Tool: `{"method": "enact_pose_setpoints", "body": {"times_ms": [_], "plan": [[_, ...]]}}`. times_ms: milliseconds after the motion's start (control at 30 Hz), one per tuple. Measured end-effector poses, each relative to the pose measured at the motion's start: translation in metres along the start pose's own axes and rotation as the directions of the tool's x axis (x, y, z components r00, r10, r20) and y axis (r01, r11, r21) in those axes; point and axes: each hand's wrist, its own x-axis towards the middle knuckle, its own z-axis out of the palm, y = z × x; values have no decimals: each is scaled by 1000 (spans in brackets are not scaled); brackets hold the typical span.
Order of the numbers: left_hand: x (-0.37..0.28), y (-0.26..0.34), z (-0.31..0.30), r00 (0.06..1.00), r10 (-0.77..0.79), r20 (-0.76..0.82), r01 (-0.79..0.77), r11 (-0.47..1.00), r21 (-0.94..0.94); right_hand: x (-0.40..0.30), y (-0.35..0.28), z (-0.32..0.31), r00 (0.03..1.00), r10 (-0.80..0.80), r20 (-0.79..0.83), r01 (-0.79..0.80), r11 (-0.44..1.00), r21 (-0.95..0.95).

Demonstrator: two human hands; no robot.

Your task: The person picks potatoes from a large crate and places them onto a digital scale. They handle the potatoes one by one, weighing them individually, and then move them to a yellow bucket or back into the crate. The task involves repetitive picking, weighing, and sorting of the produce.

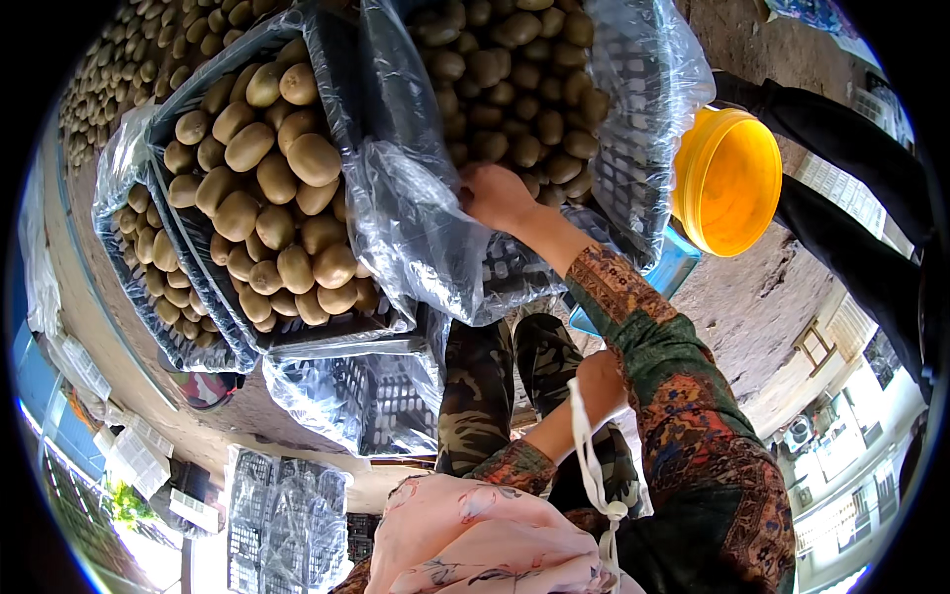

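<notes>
My right hand (499, 196) reaches forward, its fingers curled at the edge of a clear plastic liner (415, 215), beside the kiwifruit (523, 108) in a dark, plastic-lined crate. The liner bunches under and left of the hand; the fingertips are partly hidden. My left hand (600, 380) is low near my knees, partly covered by my right sleeve, so its fingers and anything in them cannot be made out. To the left, a second lined crate (211, 278) is heaped with larger-looking kiwifruit (278, 178).
A smaller-looking crate of kiwifruit (167, 260) stands farther left. A yellow plastic bucket (727, 182) stands at the right, above a blue container (672, 263). A person's dark-clad legs (839, 215) are beyond it. More kiwifruit lie at the upper left; lined crates (286, 520) are at the lower left.
</notes>
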Motion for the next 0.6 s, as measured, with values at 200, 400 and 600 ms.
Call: {"method": "enact_pose_setpoints", "body": {"times_ms": [200, 400, 600], "plan": [[5, 6, 11, 969, 15, -245, -57, 985, -164, 89, 30, -40, 652, -401, -644, 73, 878, -472], [12, -2, 35, 915, -63, -398, -75, 944, -323, 82, 53, -76, 791, -363, -492, 82, 860, -503], [24, -3, 45, 891, -76, -448, -113, 918, -381, 61, 133, -79, 547, -56, -835, 59, 998, -29]]}}
